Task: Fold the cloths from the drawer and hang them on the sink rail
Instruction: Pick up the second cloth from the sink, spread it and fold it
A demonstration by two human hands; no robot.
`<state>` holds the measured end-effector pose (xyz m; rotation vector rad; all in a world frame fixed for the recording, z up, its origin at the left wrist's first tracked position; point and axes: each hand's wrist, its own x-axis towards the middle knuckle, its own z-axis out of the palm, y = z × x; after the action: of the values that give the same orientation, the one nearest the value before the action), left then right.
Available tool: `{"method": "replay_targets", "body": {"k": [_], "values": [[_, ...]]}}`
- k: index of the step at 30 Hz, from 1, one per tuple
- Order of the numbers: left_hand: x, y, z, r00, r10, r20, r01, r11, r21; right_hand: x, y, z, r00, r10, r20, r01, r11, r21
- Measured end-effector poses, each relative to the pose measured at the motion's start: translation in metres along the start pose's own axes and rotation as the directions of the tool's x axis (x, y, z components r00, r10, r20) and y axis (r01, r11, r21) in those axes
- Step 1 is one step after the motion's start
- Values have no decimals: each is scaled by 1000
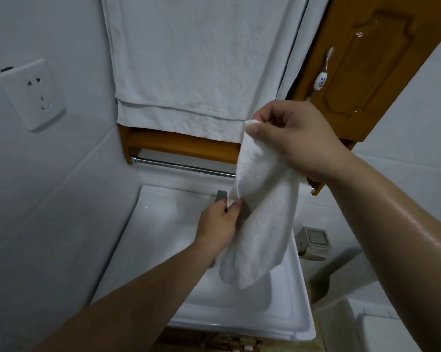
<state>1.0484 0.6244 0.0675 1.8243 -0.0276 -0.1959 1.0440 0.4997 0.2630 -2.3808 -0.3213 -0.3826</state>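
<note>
Right of centre in the frame, the right hand (pixel 298 138) pinches the top corner of the white cloth (pixel 260 219); the left hand (pixel 220 224) pinches its lower-left edge. Its long axis hangs down over the sink (pixel 163 224). The rail (pixel 184 166) sits just upper left, closer to the right hand.

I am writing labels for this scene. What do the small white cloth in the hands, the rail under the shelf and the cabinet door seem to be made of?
The small white cloth looks like soft cotton terry: nubby looped surface, limp drape. The thin silver rail seems polished metal: bright reflective line. The orange-brown cabinet door looks like glossy lacquered wood or laminate: shiny highlights; which one is unclear.
</note>
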Motion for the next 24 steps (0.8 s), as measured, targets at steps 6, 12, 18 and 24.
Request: {"method": "replay_targets", "body": {"k": [6,12,18,24], "values": [[-2,0,-2,999,4,-45,4,987,163,-1,-4,4,1000,-3,-17,4,999,40],[-2,-7,-8,991,-14,-132,39,982,187,-4,-6,1,997,18,-77,-13,998,67],[-5,-25,-23,992,1,-127,37,956,292,-8,8,-13,977,142,-162,-115,979,169],[-8,-34,-25,994,92,-65,-67,944,323,-10,43,-21,912,318,-258,-266,939,218]]}}
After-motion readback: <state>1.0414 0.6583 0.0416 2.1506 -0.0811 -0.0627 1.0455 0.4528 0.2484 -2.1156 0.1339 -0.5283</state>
